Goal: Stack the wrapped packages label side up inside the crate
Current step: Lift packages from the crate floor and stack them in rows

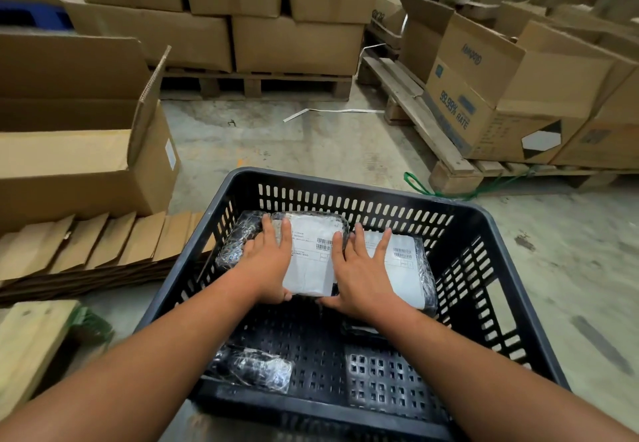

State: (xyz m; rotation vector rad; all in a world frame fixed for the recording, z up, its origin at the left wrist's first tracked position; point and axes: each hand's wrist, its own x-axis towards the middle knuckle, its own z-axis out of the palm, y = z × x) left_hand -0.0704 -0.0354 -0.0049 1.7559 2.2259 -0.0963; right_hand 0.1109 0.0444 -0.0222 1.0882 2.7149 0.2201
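A black slotted plastic crate (349, 187) stands on the floor in front of me. Two packages wrapped in clear film lie side by side at its far end, white labels facing up. My left hand (269, 265) grips the left package (311, 261), fingers spread on top and thumb under its near edge. My right hand (359, 275) lies flat across the gap, its fingers on the right package (406, 265) and its thumb at the near edge. A third small wrapped package (256, 369) lies in the crate's near left corner with no label showing.
An open cardboard box (86, 165) and flattened cartons (103, 248) lie left of the crate. Wooden pallets (446, 161) loaded with cardboard boxes stand ahead and to the right. A green strap (418, 185) trails on the concrete floor behind the crate.
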